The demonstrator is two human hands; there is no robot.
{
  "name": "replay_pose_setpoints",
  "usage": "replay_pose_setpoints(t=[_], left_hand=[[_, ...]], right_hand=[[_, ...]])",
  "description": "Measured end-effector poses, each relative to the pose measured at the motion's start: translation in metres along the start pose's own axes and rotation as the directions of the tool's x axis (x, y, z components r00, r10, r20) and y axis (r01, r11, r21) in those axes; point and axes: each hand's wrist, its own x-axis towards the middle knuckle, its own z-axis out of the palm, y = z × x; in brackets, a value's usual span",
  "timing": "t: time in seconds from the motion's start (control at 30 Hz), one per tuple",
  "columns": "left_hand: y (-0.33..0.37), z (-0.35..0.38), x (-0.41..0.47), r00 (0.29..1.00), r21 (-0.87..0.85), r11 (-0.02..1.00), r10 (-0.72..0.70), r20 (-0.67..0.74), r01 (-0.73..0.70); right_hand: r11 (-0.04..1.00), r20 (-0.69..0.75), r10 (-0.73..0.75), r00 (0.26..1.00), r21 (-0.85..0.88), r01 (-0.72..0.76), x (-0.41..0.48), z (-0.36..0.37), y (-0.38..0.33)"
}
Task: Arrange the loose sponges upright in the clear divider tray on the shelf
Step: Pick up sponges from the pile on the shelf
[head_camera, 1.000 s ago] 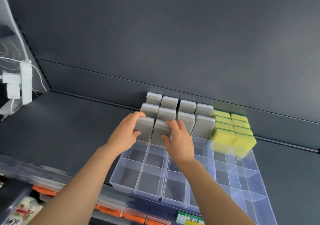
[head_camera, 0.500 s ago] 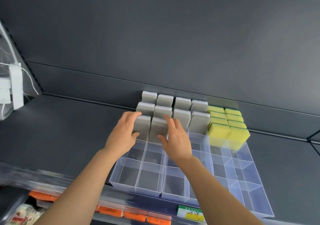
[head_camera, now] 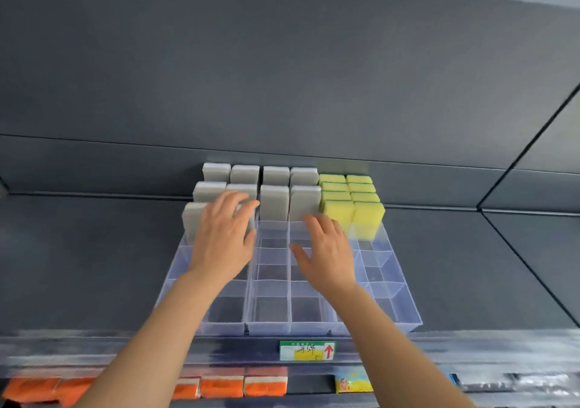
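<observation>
A clear divider tray point(head_camera: 405, 305) sits on the dark shelf. Grey sponges point(head_camera: 274, 202) stand upright in its back rows, and yellow-green sponges point(head_camera: 351, 216) stand upright at the back right. My left hand point(head_camera: 221, 241) hovers with relaxed fingers over the two front grey sponges point(head_camera: 193, 222) at the left, partly hiding one. My right hand point(head_camera: 326, 250) is spread open above empty middle compartments, holding nothing.
The shelf's front rail carries a green and yellow price label point(head_camera: 307, 350). Below it lie orange packs point(head_camera: 221, 387) and a small yellow pack point(head_camera: 353, 382). Dark shelf surface point(head_camera: 78, 250) extends left and right of the tray.
Both hands have let go of the two front grey sponges and pulled back toward me with fingers opened. The camera view shifted, putting the tray lower and more central.
</observation>
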Motion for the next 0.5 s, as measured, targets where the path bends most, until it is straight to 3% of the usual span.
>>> replay_pose_setpoints(t=[0.2, 0.5], left_hand=[[0.098, 0.024, 0.003, 0.978, 0.040, 0.986, 0.158, 0.136, -0.165], [0.254, 0.058, -0.012, 0.932, -0.032, 0.960, 0.278, 0.235, -0.278]], right_hand=[[0.984, 0.005, 0.132, 0.991, -0.121, -0.130, -0.050, -0.053, 0.079], [0.927, 0.012, 0.306, 0.952, -0.231, -0.295, -0.153, -0.134, 0.204]])
